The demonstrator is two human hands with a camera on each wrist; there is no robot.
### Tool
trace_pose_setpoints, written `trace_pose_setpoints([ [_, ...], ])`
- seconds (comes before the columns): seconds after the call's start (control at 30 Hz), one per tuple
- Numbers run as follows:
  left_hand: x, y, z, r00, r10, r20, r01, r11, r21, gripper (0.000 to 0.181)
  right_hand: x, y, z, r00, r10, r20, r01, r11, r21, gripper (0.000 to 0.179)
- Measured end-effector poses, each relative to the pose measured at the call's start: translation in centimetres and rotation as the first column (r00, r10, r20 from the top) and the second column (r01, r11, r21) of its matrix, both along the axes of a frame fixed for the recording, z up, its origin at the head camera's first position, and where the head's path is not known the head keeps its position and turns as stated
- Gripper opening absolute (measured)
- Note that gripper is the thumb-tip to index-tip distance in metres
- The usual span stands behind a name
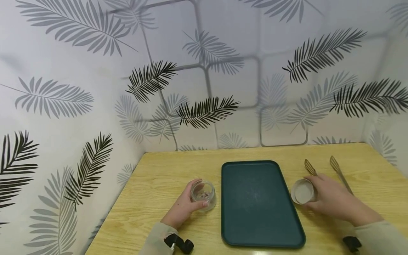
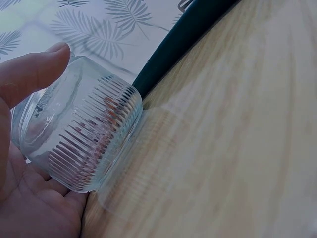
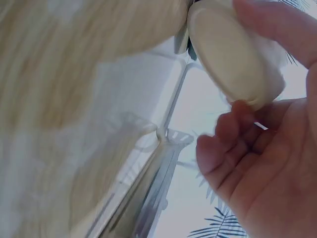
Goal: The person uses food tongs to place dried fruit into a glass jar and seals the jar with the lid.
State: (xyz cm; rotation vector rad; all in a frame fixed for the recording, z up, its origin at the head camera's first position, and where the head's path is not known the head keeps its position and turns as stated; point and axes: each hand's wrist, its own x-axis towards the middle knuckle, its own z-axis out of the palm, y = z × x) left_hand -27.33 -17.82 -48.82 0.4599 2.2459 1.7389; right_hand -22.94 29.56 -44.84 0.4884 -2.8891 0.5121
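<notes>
My left hand (image 1: 186, 204) holds a clear ribbed glass jar (image 1: 208, 202), thumb on one side and fingers around the other. Small brownish and reddish bits lie in the jar's bottom; its base rests on the table in the left wrist view. On the other side of the dark green tray (image 1: 258, 226), my right hand (image 1: 333, 198) grips a small, pale, round cup-like piece (image 1: 304, 192) by its sides. In the right wrist view this piece (image 3: 223, 49) looks tilted, with the thumb above and fingertips below its edge.
Metal utensils with slotted heads (image 1: 334, 163) lie at the right, behind and beside my right hand; one is partly hidden by it. The tray lies flat mid-table. A leaf-patterned wall covering (image 1: 229, 81) rises behind the wooden table (image 1: 178, 163).
</notes>
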Motion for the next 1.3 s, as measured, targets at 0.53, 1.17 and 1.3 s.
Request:
trace_pose_setpoints([
  [0.53,-0.4,-0.1,-0.1,1.000,0.001,-0.009,-0.001,1.000,0.005,0.096,-1.1,-0.4,0.3,0.916,0.212,0.340,-0.081,0.929,-0.360,0.094],
  [1.17,0.0,0.3,-0.1,1.000,0.009,-0.009,-0.009,0.998,-0.062,0.094,-1.6,-2.2,0.6,0.932,0.213,0.292,-0.079,0.908,-0.411,0.094],
  [1.3,-0.1,0.3,-0.2,0.999,0.022,-0.042,-0.025,0.996,-0.083,0.092,-1.7,-4.6,2.0,0.958,0.219,0.186,-0.148,0.930,-0.335,0.098],
])
